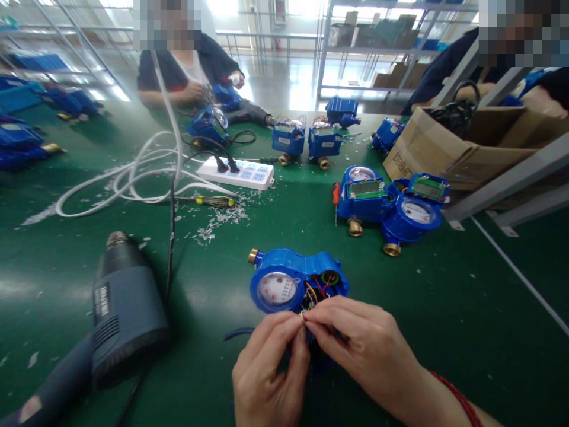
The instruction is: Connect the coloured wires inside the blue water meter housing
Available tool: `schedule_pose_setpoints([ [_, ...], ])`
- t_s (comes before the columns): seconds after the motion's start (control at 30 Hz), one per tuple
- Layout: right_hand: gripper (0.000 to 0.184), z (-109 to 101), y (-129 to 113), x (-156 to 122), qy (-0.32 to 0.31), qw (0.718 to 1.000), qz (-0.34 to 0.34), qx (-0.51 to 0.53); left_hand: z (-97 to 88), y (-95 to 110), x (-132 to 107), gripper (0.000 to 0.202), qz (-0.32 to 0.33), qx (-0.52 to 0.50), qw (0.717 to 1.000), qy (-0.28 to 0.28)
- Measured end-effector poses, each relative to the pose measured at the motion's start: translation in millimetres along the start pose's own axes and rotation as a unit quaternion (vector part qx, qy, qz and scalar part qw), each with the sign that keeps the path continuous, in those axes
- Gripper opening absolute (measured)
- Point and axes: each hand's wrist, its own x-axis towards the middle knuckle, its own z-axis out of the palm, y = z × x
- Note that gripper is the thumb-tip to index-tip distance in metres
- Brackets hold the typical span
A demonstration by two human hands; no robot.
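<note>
A blue water meter lies in front of me with its round dial facing up and a brass fitting at its far left. Its side housing is uncovered, and thin coloured wires come out of it. Just on the near side of the housing, my left hand pinches fine wire ends between thumb and index finger. Fingertip to fingertip with it, my right hand is closed on the same wires. The exact joint between the fingertips is too small to make out. A dark cable end shows left of my left hand.
A heat gun lies at the left. Beyond are a yellow-black screwdriver, a white power strip, wire scraps and a red screwdriver. More water meters and a cardboard box stand right. Two people sit across the table.
</note>
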Motion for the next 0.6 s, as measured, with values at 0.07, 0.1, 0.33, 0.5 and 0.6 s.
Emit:
schedule_pose_setpoints([
  [0.07, 0.011, 1.1, -0.4, -1.9, 0.005, 1.0, -0.009, -0.012, 1.7, -2.0, -2.4, 0.016, 0.014, 0.019, 1.0, 0.005],
  [0.1, 0.011, 1.8, -0.6, -2.7, 0.009, 1.0, -0.014, -0.017, 2.4, -2.4, -3.1, 0.017, 0.021, 0.027, 0.999, 0.006],
  [0.33, 0.012, 5.0, -3.0, -2.1, 0.024, 0.999, -0.01, -0.029, 3.7, 3.6, -0.2, 0.013, 0.037, 0.037, 0.998, 0.026],
  [0.5, 0.013, 3.5, -4.1, 2.0, 0.026, 0.998, 0.05, -0.008, 5.3, 7.3, 1.6, 0.011, -0.026, 0.016, 0.999, 0.015],
  [0.6, 0.011, 3.8, -3.4, 4.4, 0.02, 0.993, 0.11, 0.021, 6.6, 9.9, 4.5, 0.009, -0.075, -0.031, 0.996, 0.023],
])
